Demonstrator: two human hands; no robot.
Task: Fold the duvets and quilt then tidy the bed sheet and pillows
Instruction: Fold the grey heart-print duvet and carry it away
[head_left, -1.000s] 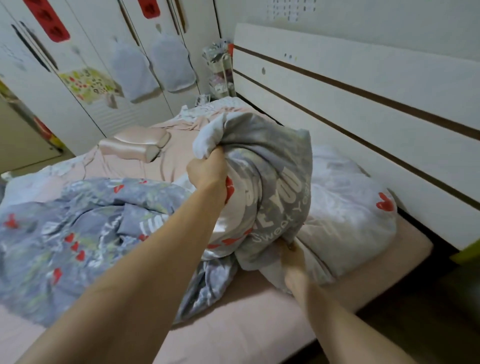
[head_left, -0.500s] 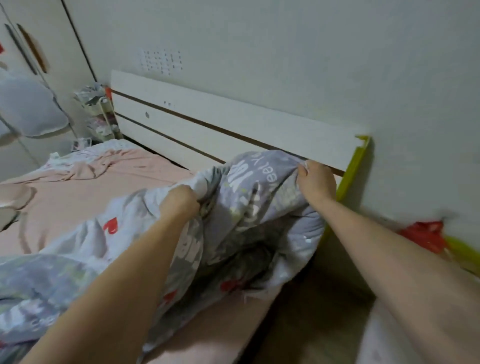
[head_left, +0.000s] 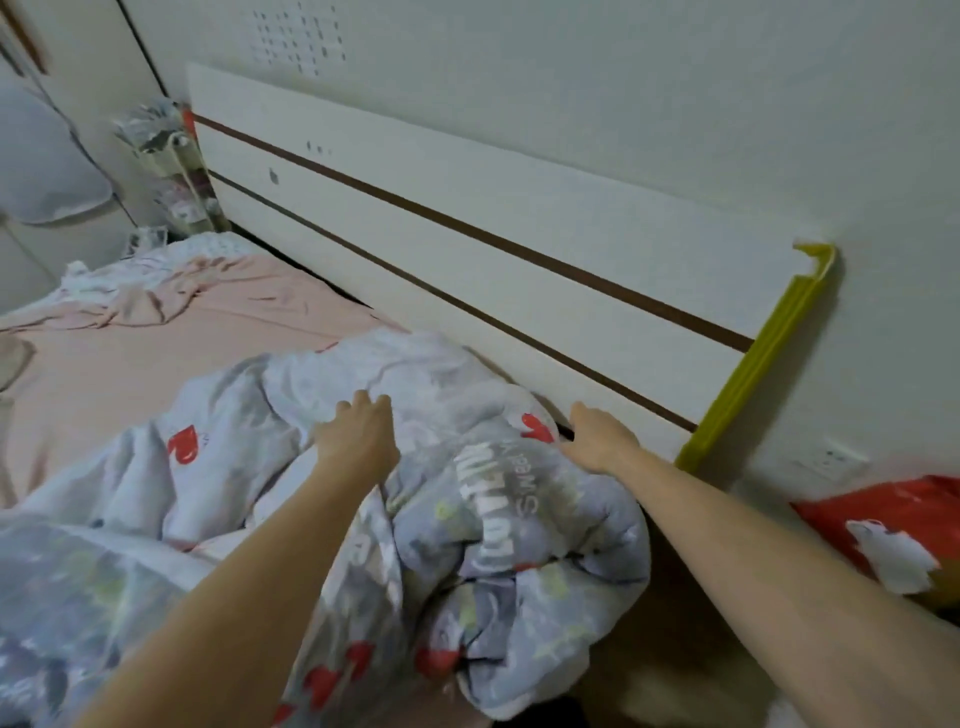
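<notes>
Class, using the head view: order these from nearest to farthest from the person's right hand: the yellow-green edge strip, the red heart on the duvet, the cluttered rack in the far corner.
From the right hand:
1. Red heart, just left, on the duvet.
2. Yellow-green edge strip, to the right, on the headboard's end.
3. Cluttered rack, far left corner.

**Around the bed: headboard, rack, wardrobe, red bag**

A white headboard (head_left: 519, 249) with 2 dark brown stripes runs along the pale wall (head_left: 623, 78). A yellow-green guard strip (head_left: 753, 364) covers its right end. At the far left end stands a small cream rack (head_left: 171, 176) stuffed with blurred items. Beyond it, a grey cloth (head_left: 47, 176) hangs on the white wardrobe door (head_left: 93, 47). A red bag (head_left: 883, 514) with a white patch lies at the lower right, beneath a wall socket (head_left: 831, 460).
</notes>
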